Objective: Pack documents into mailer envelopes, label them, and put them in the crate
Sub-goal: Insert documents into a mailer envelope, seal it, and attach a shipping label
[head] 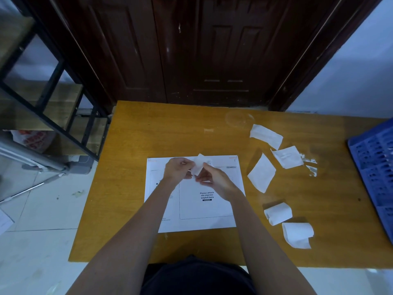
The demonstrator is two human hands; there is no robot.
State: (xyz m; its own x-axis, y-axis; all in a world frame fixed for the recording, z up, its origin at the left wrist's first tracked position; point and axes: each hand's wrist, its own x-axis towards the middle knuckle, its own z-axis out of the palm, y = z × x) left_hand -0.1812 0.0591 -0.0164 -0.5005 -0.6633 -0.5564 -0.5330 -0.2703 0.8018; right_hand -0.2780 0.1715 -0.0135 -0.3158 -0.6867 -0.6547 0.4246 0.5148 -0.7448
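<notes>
Torso: a dark garment [197, 277] fills the bottom edge, pressed close to the near side of the table.
Forearms: both bare, reaching forward over the table and meeting above the envelope.
Left hand [177, 170]: raised over the upper part of the envelope, fingers curled, pinching the left side of a small white label.
Right hand [212, 178]: just beside the left, thumb and fingertips pinching the lower right side of the same label.
Label [200, 163]: a small white slip held between the two hands, bent and lifted clear of the envelope; whether its backing is coming off cannot be told.
Mailer envelope [204, 207]: white, flat on the table in front of the person, printed face up, with a box reading "Please attach sto express waybill here".
Table [148, 135]: orange-brown wood, its far edge set against a dark wooden door [191, 50].
Loose slips [265, 136]: three white pieces lie right of the envelope, with small torn scraps [311, 167] beyond them.
Curled slips [277, 212]: two rolled white pieces nearer the person, right of the envelope.
Crate [374, 162]: blue perforated plastic, at the right edge of the table, partly out of view.
Shelf [53, 99]: black metal frame with wooden boards, left of the table.
</notes>
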